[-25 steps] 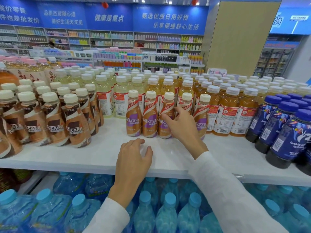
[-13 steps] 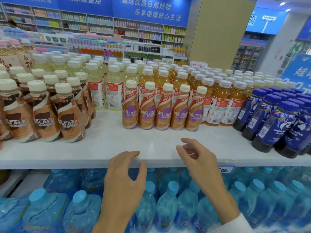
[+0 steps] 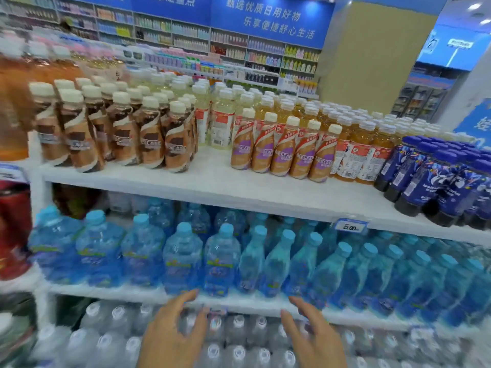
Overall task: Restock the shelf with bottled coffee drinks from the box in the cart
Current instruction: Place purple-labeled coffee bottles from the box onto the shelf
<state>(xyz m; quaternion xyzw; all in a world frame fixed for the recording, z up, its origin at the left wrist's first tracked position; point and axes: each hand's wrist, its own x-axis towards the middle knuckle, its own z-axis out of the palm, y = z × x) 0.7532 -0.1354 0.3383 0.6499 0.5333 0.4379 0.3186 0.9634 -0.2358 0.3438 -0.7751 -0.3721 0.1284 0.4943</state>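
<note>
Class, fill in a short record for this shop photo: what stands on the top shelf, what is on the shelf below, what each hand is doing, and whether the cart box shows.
top shelf: brown-label coffee bottles at left; five purple-label coffee bottles in a front row; dark blue bottles at right
shelf below: blue-capped water bottles
left hand: open, holds nothing
right hand: open, holds nothing
cart and box: not in view
</note>
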